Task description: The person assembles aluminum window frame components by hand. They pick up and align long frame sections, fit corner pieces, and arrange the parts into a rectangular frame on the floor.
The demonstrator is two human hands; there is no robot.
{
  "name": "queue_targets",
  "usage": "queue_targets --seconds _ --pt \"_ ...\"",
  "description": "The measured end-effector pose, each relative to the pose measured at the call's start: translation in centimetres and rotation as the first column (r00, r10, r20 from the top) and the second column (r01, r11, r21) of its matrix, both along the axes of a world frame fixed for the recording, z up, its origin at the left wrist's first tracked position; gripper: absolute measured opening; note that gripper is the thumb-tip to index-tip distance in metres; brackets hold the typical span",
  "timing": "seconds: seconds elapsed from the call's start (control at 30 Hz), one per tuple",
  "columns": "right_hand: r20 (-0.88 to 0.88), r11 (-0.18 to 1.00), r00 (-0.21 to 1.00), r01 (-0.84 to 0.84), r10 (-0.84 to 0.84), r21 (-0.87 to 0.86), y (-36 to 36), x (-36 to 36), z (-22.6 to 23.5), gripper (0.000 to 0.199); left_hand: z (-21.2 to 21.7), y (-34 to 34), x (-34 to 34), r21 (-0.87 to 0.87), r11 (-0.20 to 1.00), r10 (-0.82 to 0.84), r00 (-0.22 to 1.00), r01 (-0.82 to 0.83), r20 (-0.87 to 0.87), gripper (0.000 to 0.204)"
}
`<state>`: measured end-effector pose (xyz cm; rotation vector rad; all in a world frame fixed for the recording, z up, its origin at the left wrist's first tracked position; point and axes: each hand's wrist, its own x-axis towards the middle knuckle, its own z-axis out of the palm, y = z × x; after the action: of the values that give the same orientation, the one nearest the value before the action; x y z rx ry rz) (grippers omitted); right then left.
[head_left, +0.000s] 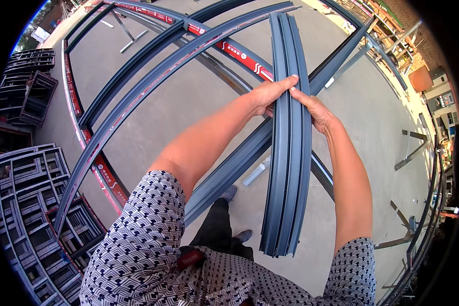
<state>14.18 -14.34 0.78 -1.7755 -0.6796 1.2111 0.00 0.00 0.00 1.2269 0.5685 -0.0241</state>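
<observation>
A bundle of several long dark-grey grooved profiles [286, 178] lies lengthwise in front of me, its near end close to my body. My left hand [271, 96] grips it from the left, thumb across the top and fingers curled underneath. From the right side, my right hand [316, 111] clasps the same bundle, the two thumbs nearly meeting on top. The fingers under the bundle are mostly hidden. Below it, a long grey bar [229, 166] runs diagonally, and a beam with red printed film [239, 55] passes behind the bundle.
Long grey profiles [137, 97] form a large rack-like layout to the left. Stacked metal frames [28, 183] stand at the far left. Angled metal stands [412, 148] are on the grey concrete floor [362, 168] to the right. A machine with a panel [442, 100] stands at the far right.
</observation>
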Motion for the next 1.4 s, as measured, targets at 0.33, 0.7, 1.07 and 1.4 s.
queue_targets --seconds 0.33,0.7,1.07,1.4 --pt "0.075 0.992 0.995 0.073 -0.065 -0.106 3.8 0.7 0.3 0.115 -0.2 3.6 2.5 0.069 0.998 -0.004 0.999 0.007 -0.036 0.108" --pt "0.422 0.982 0.899 0.168 -0.116 -0.089 4.5 1.1 -1.6 0.111 -1.9 4.6 4.8 0.195 0.959 0.218 0.976 -0.208 -0.029 0.098" --pt "0.693 0.944 0.668 0.324 -0.272 0.058 2.6 -1.2 -4.5 0.082 -5.2 4.5 4.1 0.226 0.932 0.293 0.956 -0.284 -0.005 0.083" --pt "0.580 0.940 0.748 0.180 -0.322 0.289 0.7 -6.3 -5.0 0.074 -6.1 2.8 -8.2 0.129 0.950 0.293 0.954 -0.284 -0.059 0.088"
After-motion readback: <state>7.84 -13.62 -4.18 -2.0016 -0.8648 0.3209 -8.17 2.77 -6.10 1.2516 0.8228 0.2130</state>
